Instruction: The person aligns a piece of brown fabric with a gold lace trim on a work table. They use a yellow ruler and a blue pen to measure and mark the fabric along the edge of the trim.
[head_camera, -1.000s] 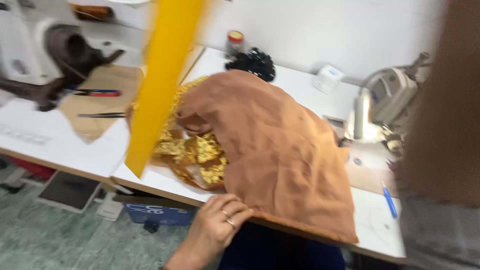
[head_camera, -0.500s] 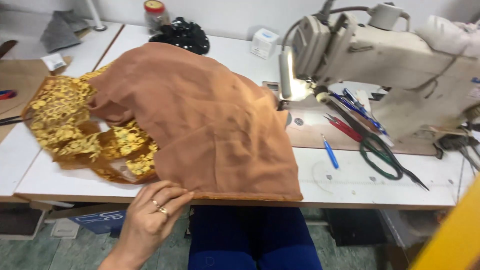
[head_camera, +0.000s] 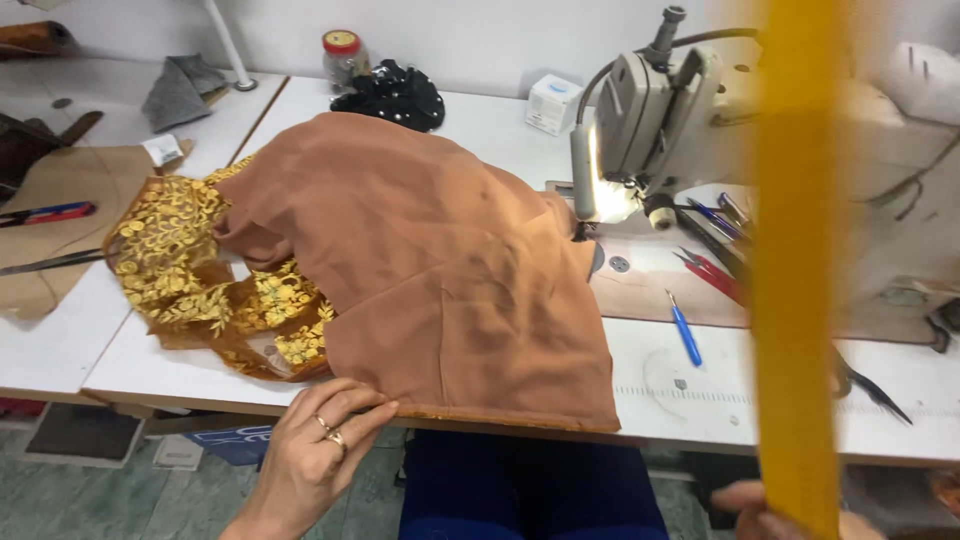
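At the table's far left edge lay a red-and-blue pen (head_camera: 47, 213) on a sheet of brown paper (head_camera: 70, 190), with a grey cloth (head_camera: 180, 88) near the far left corner. Along the near edge, your left hand (head_camera: 315, 455) rested with its fingers loosely spread, fingertips pressed on the hem of the brown fabric (head_camera: 430, 270), which covered the middle of the white table (head_camera: 150, 365). A gold embroidered cloth (head_camera: 190, 270) stuck out from under its left side. Behind it, by the far edge, sat a black beaded piece (head_camera: 392, 96) and a red-lidded jar (head_camera: 343, 55). Right of the fabric stood the sewing machine (head_camera: 680, 110), a blue seam ripper (head_camera: 685, 335) lying before it. At the lower right, your right hand (head_camera: 790, 510) gripped a yellow strip (head_camera: 795, 260) held upright; the fingers were mostly hidden.
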